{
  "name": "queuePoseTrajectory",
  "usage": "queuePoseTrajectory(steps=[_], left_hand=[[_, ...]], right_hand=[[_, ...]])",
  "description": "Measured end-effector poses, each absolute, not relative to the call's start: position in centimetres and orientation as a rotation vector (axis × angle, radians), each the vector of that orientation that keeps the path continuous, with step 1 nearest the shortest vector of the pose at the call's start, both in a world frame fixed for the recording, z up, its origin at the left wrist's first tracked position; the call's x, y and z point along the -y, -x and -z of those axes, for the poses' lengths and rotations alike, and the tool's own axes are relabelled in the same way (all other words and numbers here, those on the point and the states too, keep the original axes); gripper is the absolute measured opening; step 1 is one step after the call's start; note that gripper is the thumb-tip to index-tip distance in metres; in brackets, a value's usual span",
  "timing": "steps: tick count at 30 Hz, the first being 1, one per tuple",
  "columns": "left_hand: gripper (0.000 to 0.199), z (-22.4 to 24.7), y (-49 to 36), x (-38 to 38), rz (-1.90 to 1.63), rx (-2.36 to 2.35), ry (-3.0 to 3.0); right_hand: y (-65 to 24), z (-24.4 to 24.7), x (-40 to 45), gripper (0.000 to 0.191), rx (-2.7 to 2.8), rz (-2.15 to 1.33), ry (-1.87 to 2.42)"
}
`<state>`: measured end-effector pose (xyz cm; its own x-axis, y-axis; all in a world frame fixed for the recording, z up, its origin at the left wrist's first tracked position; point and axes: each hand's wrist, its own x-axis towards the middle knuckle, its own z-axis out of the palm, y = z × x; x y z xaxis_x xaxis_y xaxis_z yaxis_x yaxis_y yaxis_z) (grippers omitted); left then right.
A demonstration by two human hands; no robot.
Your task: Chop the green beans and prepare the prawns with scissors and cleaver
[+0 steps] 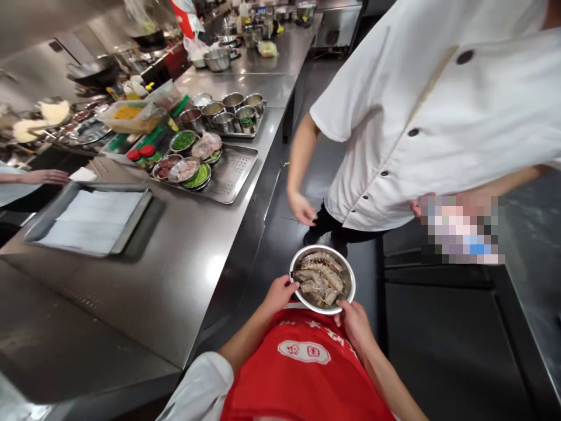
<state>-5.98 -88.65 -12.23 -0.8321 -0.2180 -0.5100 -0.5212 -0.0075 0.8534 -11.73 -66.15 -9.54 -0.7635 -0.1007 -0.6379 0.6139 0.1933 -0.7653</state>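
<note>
A round metal bowl (352, 280) is held level in front of my red apron (302, 374). Several raw grey prawns (322, 272) lie side by side inside it. My left hand (280, 293) grips the bowl's left rim, thumb on top and fingers partly hidden beneath. On the lower right rim, my right hand (354, 320) is closed the same way, its thumb over the edge. Beyond the bowl, a co-worker's hand (302, 209) hangs free, apart from it.
A co-worker in a white jacket (394, 128) stands close ahead on the right. To the left runs a steel counter (188, 251) with a paper-lined tray (87, 219), a perforated tray (232, 169) with small food bowls, and metal pots (223, 121). Another person's hand (48, 176) rests far left.
</note>
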Motion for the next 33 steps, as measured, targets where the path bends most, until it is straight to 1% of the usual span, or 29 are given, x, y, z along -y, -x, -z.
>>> queuePoseTrajectory(steps=[3, 7, 13, 18, 23, 26, 30, 33], left_hand=[[0.022, 13.2, 5.7, 88.8, -2.098, -1.855, 0.899], [0.022, 14.1, 5.2, 88.9, -2.389, -1.474, 1.101], [0.018, 14.5, 4.3, 90.3, -2.508, -1.396, 1.375], [0.02, 15.1, 3.7, 92.6, -2.607, -1.253, 1.636], [0.023, 15.8, 3.6, 94.6, -2.75, -1.002, 1.941], [0.019, 16.2, 4.2, 96.6, -2.838, -0.812, 2.225], [0.015, 16.3, 5.0, 102.0, -2.852, -0.539, 2.637], [0.016, 16.6, 4.9, 107.2, -2.788, -0.477, 2.823]], right_hand=[[11.7, 9.7, 66.7, 0.035, -1.904, 1.596, -0.416], [12.1, 9.4, 67.9, 0.045, -1.859, 1.555, -0.363], [13.2, 7.9, 70.0, 0.051, -1.788, 1.526, -0.396], [14.8, 7.9, 71.3, 0.061, -1.759, 1.478, -0.494], [16.4, 9.0, 71.5, 0.058, -1.772, 1.346, -0.466], [17.6, 10.3, 70.9, 0.056, -1.796, 1.25, -0.422], [20.0, 12.6, 70.6, 0.052, -1.817, 1.187, -0.336], [22.0, 13.5, 71.3, 0.049, -1.817, 1.19, -0.305]])
